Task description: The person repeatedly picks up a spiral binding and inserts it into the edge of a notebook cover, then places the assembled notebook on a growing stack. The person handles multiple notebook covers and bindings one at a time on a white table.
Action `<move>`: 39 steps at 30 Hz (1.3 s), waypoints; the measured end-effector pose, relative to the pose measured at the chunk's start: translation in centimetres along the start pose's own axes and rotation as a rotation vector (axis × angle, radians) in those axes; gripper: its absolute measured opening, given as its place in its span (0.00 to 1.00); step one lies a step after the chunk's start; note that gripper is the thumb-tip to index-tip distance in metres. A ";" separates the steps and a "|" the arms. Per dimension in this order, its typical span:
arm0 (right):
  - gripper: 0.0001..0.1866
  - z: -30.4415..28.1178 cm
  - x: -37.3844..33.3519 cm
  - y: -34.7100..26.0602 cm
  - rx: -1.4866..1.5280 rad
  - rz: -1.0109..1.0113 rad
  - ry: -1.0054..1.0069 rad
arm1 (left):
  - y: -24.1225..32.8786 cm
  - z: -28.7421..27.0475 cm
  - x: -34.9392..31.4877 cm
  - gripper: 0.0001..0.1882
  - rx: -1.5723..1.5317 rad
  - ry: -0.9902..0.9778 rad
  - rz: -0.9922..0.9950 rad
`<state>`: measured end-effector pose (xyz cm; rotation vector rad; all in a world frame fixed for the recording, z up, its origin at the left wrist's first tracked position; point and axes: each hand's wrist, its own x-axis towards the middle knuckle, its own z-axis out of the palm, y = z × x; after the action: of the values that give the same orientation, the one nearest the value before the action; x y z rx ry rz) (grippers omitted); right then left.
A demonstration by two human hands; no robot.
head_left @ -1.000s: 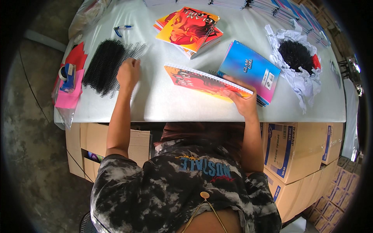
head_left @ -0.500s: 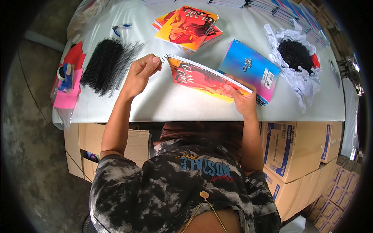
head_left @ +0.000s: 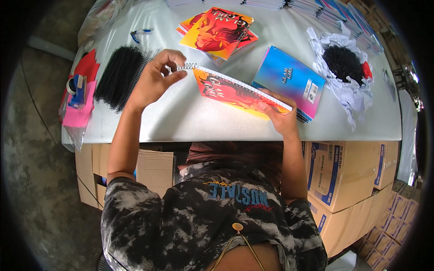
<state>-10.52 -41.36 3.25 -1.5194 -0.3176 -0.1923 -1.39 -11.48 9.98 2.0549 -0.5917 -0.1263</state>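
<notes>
My right hand (head_left: 282, 116) grips the right end of a red-and-yellow notebook (head_left: 230, 92), thumb on the cover and fingers behind, tilting it above the table. A black spiral coil (head_left: 187, 66) sticks out from the upper left end of its punched edge. Around the coil's loose end, my left hand (head_left: 156, 79) has its thumb and forefinger apart, the coil passing between them. Left of that hand lies a pile of black spiral coils (head_left: 115, 79). A blue spiral notebook (head_left: 291, 77) lies behind my right hand, atop others.
Red-and-yellow notebooks (head_left: 219, 34) are stacked at the far middle. Blue-handled pliers (head_left: 141, 34) lie far left. A blue tape dispenser (head_left: 78, 91) rests on pink sheets (head_left: 83, 113). Crumpled paper (head_left: 357, 101) holds tangled black strands (head_left: 341, 65). Cardboard boxes (head_left: 343, 176) stand beneath the table's right side.
My left thumb and forefinger have parted from their pinch, and the hand has shifted slightly left. More of the coil now shows beyond the notebook. My right hand still holds the notebook.
</notes>
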 end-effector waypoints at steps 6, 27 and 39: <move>0.13 0.4 -0.8 1.0 -0.072 -0.052 -0.041 | 3.0 -0.8 0.7 0.11 0.568 -0.159 0.194; 0.13 1.1 -1.8 0.7 -0.108 0.007 -0.023 | 5.5 -0.3 0.4 0.13 0.864 -0.099 0.433; 0.15 1.4 -1.7 0.5 -0.112 -0.059 -0.035 | 5.5 -1.2 1.2 0.14 0.931 -0.324 0.414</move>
<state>-12.11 -40.06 2.22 -1.6265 -0.3854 -0.2338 -1.97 -13.44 15.36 2.7481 -1.4705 0.0860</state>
